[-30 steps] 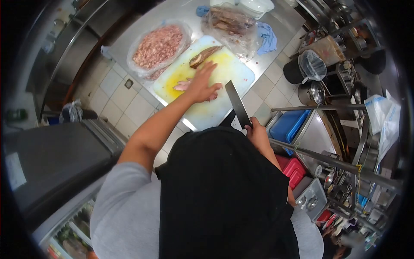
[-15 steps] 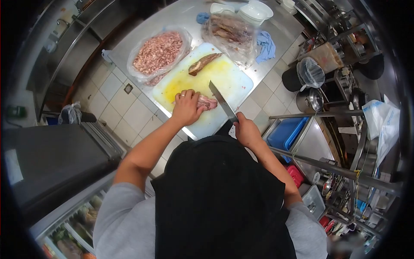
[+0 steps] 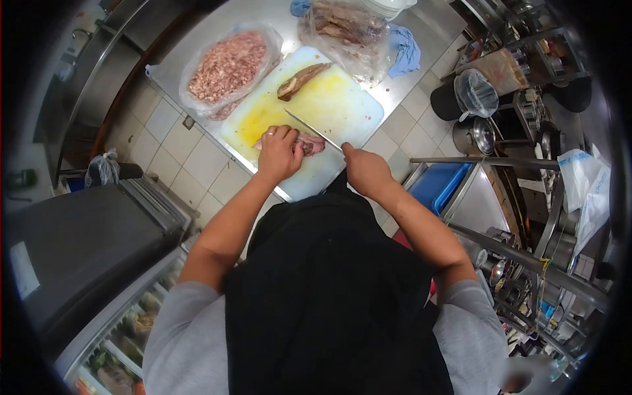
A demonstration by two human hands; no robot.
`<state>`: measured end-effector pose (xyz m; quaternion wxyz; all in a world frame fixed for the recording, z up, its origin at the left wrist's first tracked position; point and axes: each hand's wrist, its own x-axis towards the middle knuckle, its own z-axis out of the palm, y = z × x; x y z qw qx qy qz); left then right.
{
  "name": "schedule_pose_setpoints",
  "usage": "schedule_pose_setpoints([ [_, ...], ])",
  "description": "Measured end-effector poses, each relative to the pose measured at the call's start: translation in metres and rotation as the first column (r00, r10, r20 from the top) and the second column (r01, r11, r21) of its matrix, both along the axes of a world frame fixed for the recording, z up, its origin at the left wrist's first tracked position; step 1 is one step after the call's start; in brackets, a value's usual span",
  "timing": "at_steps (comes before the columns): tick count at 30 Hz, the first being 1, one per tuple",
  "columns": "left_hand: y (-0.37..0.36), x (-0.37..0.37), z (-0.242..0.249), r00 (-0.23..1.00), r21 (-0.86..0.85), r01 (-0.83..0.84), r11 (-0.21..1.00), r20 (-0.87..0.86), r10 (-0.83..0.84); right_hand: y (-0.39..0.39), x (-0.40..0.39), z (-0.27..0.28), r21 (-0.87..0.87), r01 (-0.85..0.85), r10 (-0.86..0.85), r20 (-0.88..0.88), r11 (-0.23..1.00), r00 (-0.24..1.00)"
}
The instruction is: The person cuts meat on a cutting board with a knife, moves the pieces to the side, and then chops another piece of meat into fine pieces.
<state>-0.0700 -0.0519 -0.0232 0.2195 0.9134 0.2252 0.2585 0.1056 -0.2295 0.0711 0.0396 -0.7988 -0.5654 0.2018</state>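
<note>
My left hand [image 3: 280, 153] presses down on a piece of raw meat [image 3: 311, 143] near the front of the white cutting board [image 3: 362, 105], fingers curled over its left end. In my right hand [image 3: 363, 168] is the handle of a long knife [image 3: 313, 127]. The blade points up and to the left, across or just above the right part of that meat; whether it touches cannot be made out. Farther back on the board lies a longer, browner strip of meat [image 3: 303, 81]. Yellowish stains mark the board.
A clear bag of chopped meat [image 3: 227, 66] sits left of the board on the steel table [image 3: 164, 74]. Behind the board are a bag of larger meat pieces [image 3: 345, 39], a blue cloth [image 3: 403, 51] and white dishes [image 3: 388, 6]. A metal rack [image 3: 487, 161] stands at the right.
The knife has moved left and tilted flatter, bringing its blade over the meat. My right hand has moved up and slightly left. My left hand still holds the meat; the whole view has shifted slightly.
</note>
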Motion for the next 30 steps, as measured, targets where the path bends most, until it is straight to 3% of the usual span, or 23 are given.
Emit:
schedule_pose_setpoints([
  [8,-0.007,0.006,-0.005,0.995,0.023,-0.096,0.995,-0.022,0.097,0.012,0.009,0.025,-0.068,-0.187,0.192,0.067,0.98,0.979],
  [11,-0.007,0.005,0.0,0.994,-0.001,-0.092,0.996,-0.051,0.092,0.011,0.012,0.026,-0.06,-0.208,0.211,0.05,0.976,0.976],
  [13,-0.005,0.005,-0.003,0.994,-0.004,-0.099,0.995,-0.036,0.099,0.019,0.015,0.01,-0.093,-0.159,0.154,-0.057,0.983,0.986],
  [16,-0.004,0.007,-0.005,0.995,-0.003,-0.099,0.995,-0.018,0.099,0.052,0.006,-0.014,-0.038,-0.179,0.177,-0.043,0.983,0.983],
  [18,-0.008,0.005,-0.002,0.995,-0.009,-0.097,0.995,-0.027,0.096,0.061,0.008,-0.006,-0.035,-0.198,0.197,-0.043,0.98,0.98],
  [20,-0.011,0.005,0.002,0.979,-0.025,-0.198,0.98,0.045,0.199,0.066,0.01,0.01,-0.032,-0.224,0.222,-0.047,0.974,0.974],
  [23,-0.01,0.001,-0.002,0.987,-0.034,-0.158,0.987,-0.026,0.157,0.044,0.009,0.042,-0.116,-0.227,0.227,-0.013,0.967,0.974],
  [25,-0.007,0.001,-0.005,0.986,-0.019,-0.166,0.986,-0.005,0.166,0.039,0.008,0.052,-0.323,-0.178,0.19,0.006,0.93,0.982],
  [26,-0.008,0.002,-0.006,0.988,-0.004,-0.152,0.988,0.016,0.152,0.042,0.008,0.037,-0.327,-0.183,0.196,0.008,0.927,0.981],
  [28,-0.009,0.002,-0.008,0.99,-0.018,-0.142,0.99,0.003,0.142,0.054,0.005,-0.008,-0.152,-0.161,0.155,-0.051,0.975,0.987],
  [30,-0.005,0.002,-0.007,0.989,-0.011,-0.145,0.989,-0.008,0.145,0.081,0.004,-0.009,-0.129,-0.179,0.173,-0.056,0.975,0.983],
])
